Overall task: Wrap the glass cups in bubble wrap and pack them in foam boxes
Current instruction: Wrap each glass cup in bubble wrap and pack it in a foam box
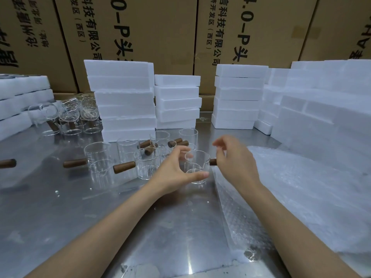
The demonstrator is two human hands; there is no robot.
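Observation:
A clear glass cup (197,166) with a brown wooden side handle stands on the steel table (80,207) at the centre. My left hand (176,169) grips it, thumb at its base and fingers behind its rim. My right hand (234,159) covers the handle's outer end with loosely curled fingers; whether it holds the handle cannot be told. Several more glass cups (144,163) with wooden handles stand to the left and behind. A sheet of bubble wrap (281,197) lies flat on the right.
Stacks of white foam boxes (124,101) line the back, with more at the centre (177,101), right (236,99), far right (325,109) and far left (20,101). Another cluster of cups (70,115) sits at the back left. Cardboard cartons (140,33) form a wall behind.

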